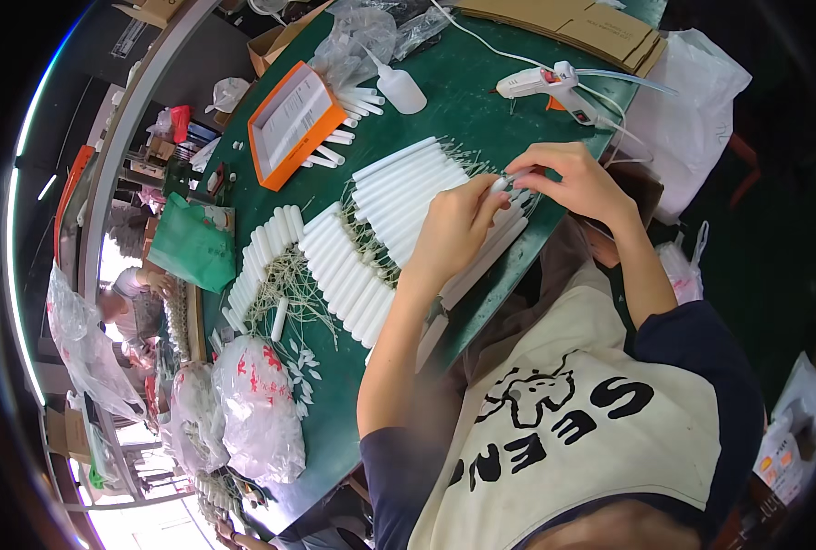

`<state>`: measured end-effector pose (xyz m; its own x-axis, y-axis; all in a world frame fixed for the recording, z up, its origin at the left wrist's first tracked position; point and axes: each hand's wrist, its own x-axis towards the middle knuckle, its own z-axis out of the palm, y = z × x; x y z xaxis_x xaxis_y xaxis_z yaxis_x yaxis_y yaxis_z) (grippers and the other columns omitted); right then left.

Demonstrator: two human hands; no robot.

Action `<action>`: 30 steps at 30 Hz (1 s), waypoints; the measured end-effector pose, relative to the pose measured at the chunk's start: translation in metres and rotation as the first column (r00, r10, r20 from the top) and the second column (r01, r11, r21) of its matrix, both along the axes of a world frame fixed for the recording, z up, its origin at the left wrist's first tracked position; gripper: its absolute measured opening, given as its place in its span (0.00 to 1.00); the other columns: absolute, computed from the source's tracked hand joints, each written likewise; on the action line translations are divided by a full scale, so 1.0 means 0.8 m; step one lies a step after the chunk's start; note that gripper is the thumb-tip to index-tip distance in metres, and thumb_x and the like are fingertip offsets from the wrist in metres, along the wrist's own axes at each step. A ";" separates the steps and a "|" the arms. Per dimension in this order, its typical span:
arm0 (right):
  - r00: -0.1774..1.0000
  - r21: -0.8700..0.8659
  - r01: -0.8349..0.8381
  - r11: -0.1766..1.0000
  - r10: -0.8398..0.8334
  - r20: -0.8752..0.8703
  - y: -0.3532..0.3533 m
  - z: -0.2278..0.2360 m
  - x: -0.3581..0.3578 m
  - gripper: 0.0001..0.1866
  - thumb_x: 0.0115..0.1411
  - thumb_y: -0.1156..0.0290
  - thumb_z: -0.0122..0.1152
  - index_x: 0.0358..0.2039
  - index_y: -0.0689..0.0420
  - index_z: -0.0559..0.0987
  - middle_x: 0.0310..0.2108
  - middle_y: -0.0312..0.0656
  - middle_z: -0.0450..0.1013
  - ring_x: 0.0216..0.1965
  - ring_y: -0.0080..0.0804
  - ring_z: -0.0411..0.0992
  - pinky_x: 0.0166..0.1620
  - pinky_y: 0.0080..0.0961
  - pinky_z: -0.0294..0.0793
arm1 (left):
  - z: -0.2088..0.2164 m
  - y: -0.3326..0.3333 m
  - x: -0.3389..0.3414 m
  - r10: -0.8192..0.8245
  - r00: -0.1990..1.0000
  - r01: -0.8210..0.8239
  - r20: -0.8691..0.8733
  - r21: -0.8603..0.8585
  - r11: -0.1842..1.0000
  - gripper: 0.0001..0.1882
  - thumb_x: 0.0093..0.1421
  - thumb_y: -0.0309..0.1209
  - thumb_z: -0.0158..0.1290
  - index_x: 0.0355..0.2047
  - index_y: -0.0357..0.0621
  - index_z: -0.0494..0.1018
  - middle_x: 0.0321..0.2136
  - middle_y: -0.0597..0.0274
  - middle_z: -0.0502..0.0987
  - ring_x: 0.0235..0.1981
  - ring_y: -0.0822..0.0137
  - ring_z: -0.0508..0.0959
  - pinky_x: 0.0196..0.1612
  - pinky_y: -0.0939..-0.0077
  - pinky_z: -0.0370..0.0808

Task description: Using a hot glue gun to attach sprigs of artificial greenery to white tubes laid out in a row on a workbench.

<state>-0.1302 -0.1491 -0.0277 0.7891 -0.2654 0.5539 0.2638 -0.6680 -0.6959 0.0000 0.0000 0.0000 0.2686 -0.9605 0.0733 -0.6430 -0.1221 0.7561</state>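
At the table's near edge, my left hand (449, 229) is closed around a white tube (499, 185), most of it hidden by the fingers. The fingertips of my right hand (573, 179) pinch at the tube's end, on something too small to make out. Beneath and beside my hands lies a row of white tubes (399, 197) with thin wires at their ends. Left of it is a second row of white tubes (348, 280). A further group of tubes (266, 243) lies beyond, with tangled pale wires (293, 289) trailing from it.
An orange box (295, 126), a squeeze bottle (402, 90) and a glue gun (541, 84) with its cord sit at the table's far side. Flat cardboard (564, 27) lies behind. Small white pointed pieces (303, 371) and a filled plastic bag (259, 408) lie left. Another person (133, 298) works beyond.
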 end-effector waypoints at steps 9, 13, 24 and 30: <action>0.994 0.029 -0.095 0.995 0.093 0.051 -0.003 -0.004 0.002 0.03 0.51 0.81 0.59 0.28 0.64 0.75 0.21 0.41 0.73 0.22 0.27 0.72 0.27 0.18 0.70 | -0.008 -0.002 -0.012 0.000 0.999 0.005 0.038 -0.130 0.992 0.09 0.60 0.27 0.47 0.37 0.36 0.73 0.21 0.53 0.76 0.21 0.60 0.77 0.26 0.73 0.71; 0.987 0.152 -0.145 0.978 0.155 -0.052 -0.009 0.001 0.003 0.02 0.51 0.82 0.58 0.26 0.65 0.75 0.20 0.41 0.72 0.20 0.23 0.70 0.25 0.18 0.69 | -0.008 -0.003 -0.018 0.023 0.999 -0.013 0.050 -0.188 0.982 0.08 0.57 0.25 0.48 0.35 0.36 0.73 0.21 0.51 0.76 0.23 0.56 0.77 0.27 0.70 0.71; 0.980 0.254 -0.055 0.966 0.100 -0.170 0.004 0.006 0.011 0.02 0.53 0.80 0.58 0.27 0.65 0.74 0.19 0.40 0.72 0.19 0.20 0.69 0.24 0.17 0.68 | -0.030 -0.005 -0.014 0.115 0.982 -0.060 0.149 -0.332 0.941 0.04 0.54 0.23 0.50 0.29 0.35 0.71 0.22 0.50 0.75 0.24 0.49 0.75 0.26 0.64 0.70; 0.997 -0.208 -0.066 0.976 0.070 0.013 -0.011 0.015 0.008 0.05 0.53 0.75 0.59 0.31 0.62 0.75 0.24 0.39 0.72 0.24 0.27 0.70 0.28 0.20 0.68 | -0.016 -0.003 -0.010 0.090 0.981 -0.027 0.173 -0.337 0.941 0.06 0.56 0.25 0.49 0.33 0.36 0.72 0.22 0.51 0.76 0.25 0.50 0.76 0.27 0.64 0.71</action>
